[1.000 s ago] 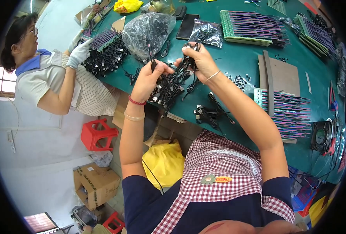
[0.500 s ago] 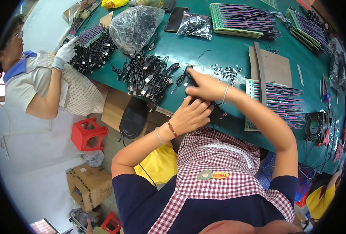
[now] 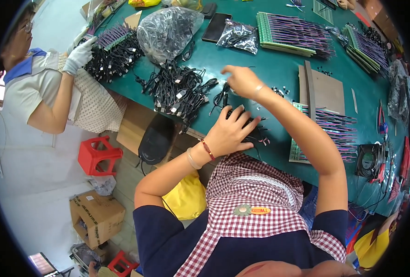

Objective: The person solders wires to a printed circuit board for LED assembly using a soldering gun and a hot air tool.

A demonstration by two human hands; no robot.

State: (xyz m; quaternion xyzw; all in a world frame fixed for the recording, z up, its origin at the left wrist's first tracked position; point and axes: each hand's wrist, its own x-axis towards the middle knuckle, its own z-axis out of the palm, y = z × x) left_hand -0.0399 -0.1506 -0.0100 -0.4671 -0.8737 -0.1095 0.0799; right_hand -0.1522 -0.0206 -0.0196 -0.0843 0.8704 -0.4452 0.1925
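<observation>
My left hand (image 3: 232,131) lies palm down near the table's front edge, fingers spread over a black cable bundle (image 3: 250,131) that it partly hides. Thin wire ends with pinkish tips stick out beside its thumb. Farther off, my right hand (image 3: 244,82) is above the table, its forefinger stretched out to the left and nothing visible in it; its underside is hidden. A coiled black cable (image 3: 220,98) lies just left of both hands. Beyond it is a tangled heap of black cables (image 3: 179,90) with pale plugs. Small black and white parts (image 3: 279,91) are scattered near my right wrist.
A brown bar (image 3: 309,87) crosses cardboard (image 3: 330,90) and a wired green board (image 3: 299,150) at right. Stacked wired boards (image 3: 290,34), a bagged cable (image 3: 238,37), a dark phone (image 3: 217,27) and a clear bag (image 3: 168,34) lie farther back. At left, a co-worker's gloved hand (image 3: 79,57) handles cables.
My right hand has come away from the cable bundle beside my left hand and moved farther across the table. My left hand's fingers are more widely spread. The view has shifted slightly.
</observation>
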